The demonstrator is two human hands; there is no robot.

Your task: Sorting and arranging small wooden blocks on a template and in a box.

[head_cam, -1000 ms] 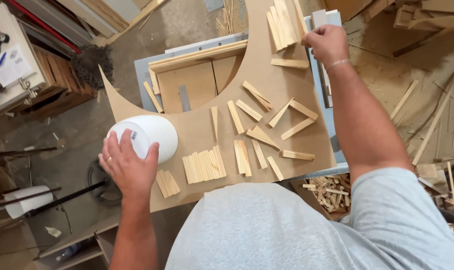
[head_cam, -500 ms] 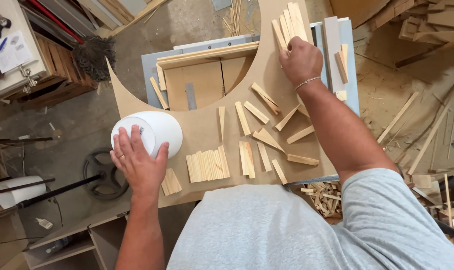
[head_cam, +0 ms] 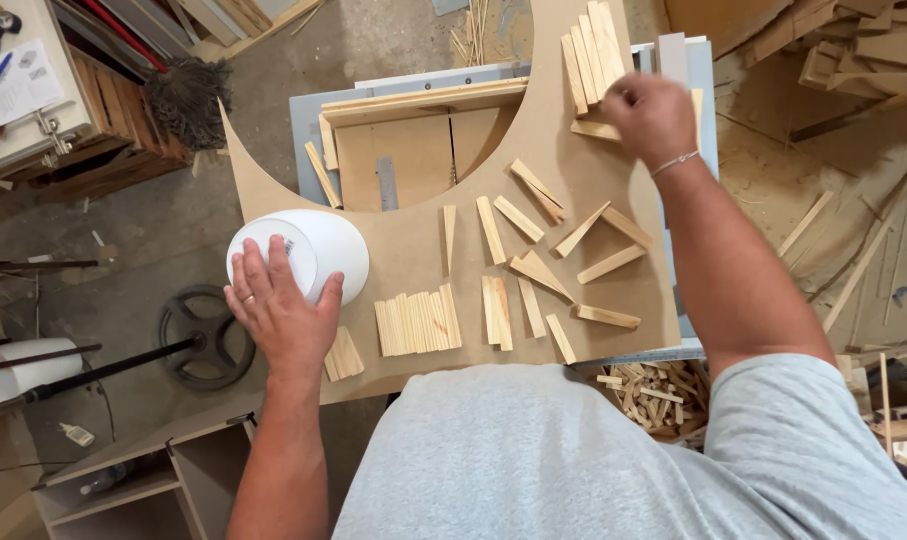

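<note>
Looking down from my head, I see at far left a grey floor with a black wheel point(head_cam: 205, 335) and a white roll point(head_cam: 23, 367) lying on it, well apart from my work. My left hand point(head_cam: 278, 310) rests flat, fingers spread wide, on the side of a white bucket point(head_cam: 318, 252) that sits at the left edge of the curved brown board point(head_cam: 413, 255) serving as my worktop. Just beside my wrist lies a small stack of wooden wedges point(head_cam: 343, 354). Toward the middle, a neat row of wedges point(head_cam: 418, 322) lies side by side near the board's front edge, touching one another. Right of them, loose wedges point(head_cam: 548, 240) are scattered at many angles, crowding the middle of the board. At upper right, my right hand point(head_cam: 655, 115) is curled down over a wedge at the foot of a fanned bundle of sticks point(head_cam: 593, 50); I cannot tell how tightly it grips. Half a second ago this hand was lower and closer to me; the left hand has stayed on the bucket. Open board remains between the bucket and the row, and along the right edge. Off the right edge, scrap offcuts point(head_cam: 658, 390) pile on the floor.
</note>
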